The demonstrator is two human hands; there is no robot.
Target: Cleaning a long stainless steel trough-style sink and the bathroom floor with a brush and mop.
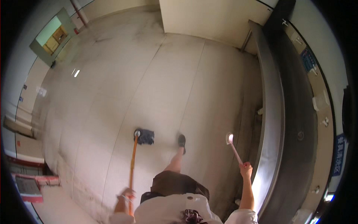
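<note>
My left hand (128,193), slightly blurred, is closed around the orange handle of a mop (132,164). The mop's dark grey head (145,136) lies on the floor ahead of me, left of my forward foot. On the other side, my right hand (246,170) grips the lower end of a pale stick with a rounded whitish head (234,150). That stick points forward and upward, held beside the long metal trough; its head has a bright spot, and its exact kind cannot be made out.
A long steel trough sink (274,97) runs along the right, with several taps (325,121) on the wall above it. Ahead stands a pale wall block (205,18). Seamed floor (160,89) stretches forward. Red-edged items (30,186) stand at the left, and an opening (56,39) lies far left.
</note>
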